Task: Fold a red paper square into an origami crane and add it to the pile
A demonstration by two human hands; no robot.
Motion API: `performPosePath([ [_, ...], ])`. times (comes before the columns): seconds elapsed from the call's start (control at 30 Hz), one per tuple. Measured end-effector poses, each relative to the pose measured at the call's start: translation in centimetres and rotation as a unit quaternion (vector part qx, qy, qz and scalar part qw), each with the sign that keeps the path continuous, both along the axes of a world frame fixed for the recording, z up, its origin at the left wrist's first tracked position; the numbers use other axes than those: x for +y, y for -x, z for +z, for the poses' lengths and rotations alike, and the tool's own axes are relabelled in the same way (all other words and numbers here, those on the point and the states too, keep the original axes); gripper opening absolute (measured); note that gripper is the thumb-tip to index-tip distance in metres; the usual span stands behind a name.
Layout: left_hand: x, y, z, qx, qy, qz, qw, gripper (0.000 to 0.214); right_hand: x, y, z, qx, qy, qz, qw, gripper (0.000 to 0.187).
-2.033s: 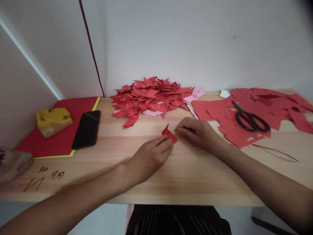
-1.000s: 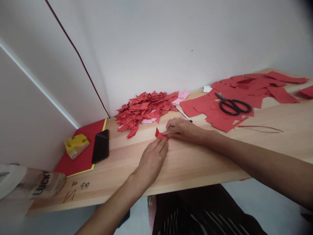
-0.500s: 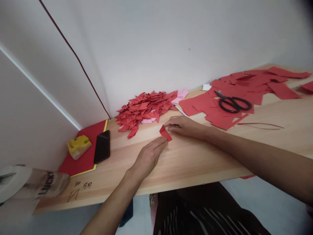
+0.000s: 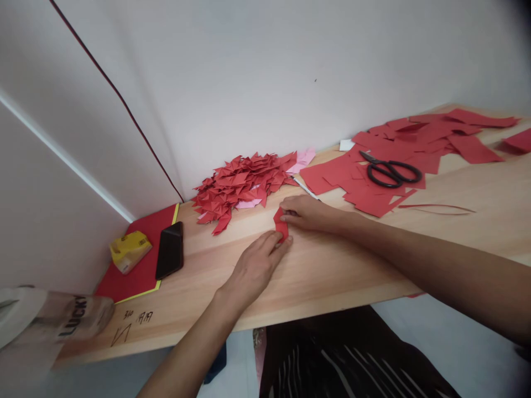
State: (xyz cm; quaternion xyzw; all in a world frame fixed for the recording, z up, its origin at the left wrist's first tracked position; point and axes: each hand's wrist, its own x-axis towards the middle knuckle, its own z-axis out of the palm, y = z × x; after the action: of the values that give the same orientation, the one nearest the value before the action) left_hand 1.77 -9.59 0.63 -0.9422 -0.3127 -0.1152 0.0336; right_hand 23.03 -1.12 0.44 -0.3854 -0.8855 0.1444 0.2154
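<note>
Pinching a small folded red paper piece (image 4: 281, 225) from both ends, the left hand (image 4: 254, 266) presses its near tip with the fingertips while the right hand (image 4: 306, 213) grips its far edge. It lies on the wooden table (image 4: 332, 265), just in front of the heap of folded red pieces (image 4: 240, 182). Creased and roughly triangular, its long axis runs from the person toward the wall.

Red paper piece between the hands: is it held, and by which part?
Both hands pin the small folded red paper to the table: right hand on its far end, left hand fingers on its near edge.
</note>
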Motion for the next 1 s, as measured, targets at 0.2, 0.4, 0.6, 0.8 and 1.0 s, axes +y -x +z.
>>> performPosePath([
  [0.2,0.1,-0.3,-0.5,0.024,-0.054,0.004,0.998,0.037,-0.2,0.0,0.6,-0.024,0.01,0.006,1.0,0.017],
  [0.4,0.0,-0.5,-0.5,0.036,-0.08,-0.002,0.996,0.035,-0.2,0.0,0.7,-0.022,0.022,0.004,1.0,0.016],
  [0.6,0.1,-0.7,-0.2,0.033,-0.076,0.004,0.997,0.032,-0.8,-0.2,1.7,0.004,0.062,0.007,0.998,0.015],
  [0.8,0.0,-0.7,-0.1,0.045,-0.054,0.013,0.997,0.034,-1.2,-0.1,1.8,-0.013,0.072,-0.022,0.997,0.017],
  [1.0,0.0,-0.6,-0.1,0.048,-0.054,0.022,0.997,0.035,-0.5,0.1,0.5,-0.032,0.026,-0.009,0.999,0.011],
])
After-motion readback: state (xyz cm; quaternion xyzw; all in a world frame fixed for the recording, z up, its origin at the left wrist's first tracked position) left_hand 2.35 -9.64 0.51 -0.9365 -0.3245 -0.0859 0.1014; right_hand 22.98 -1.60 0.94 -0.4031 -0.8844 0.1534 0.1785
